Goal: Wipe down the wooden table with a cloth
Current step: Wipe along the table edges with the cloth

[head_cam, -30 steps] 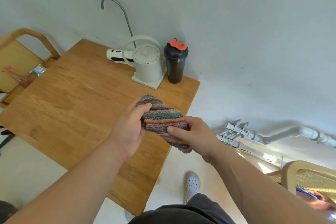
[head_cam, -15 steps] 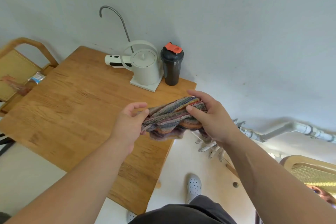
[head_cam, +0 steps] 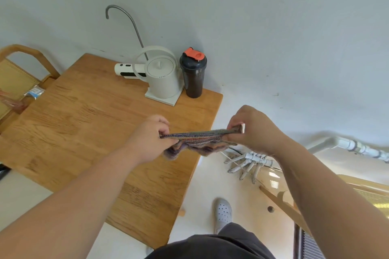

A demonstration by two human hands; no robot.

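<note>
No text, brand, number or sign is showing clearly enough to read. The small packet [head_cam: 34, 92] lying at about nine o'clock on the chair [head_cam: 14, 82] is carrying blue and white print, but it is too blurred to make out. The white kettle [head_cam: 161, 76] and the black bottle [head_cam: 193, 75] standing at about twelve o'clock on the table [head_cam: 84, 124] are showing no lettering.

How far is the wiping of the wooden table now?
Done: nothing visibly wiped. In hand: the left hand and right hand stretch the striped cloth between them, above the wooden table. Left: all wiping, including around the kettle and shaker bottle.
</note>
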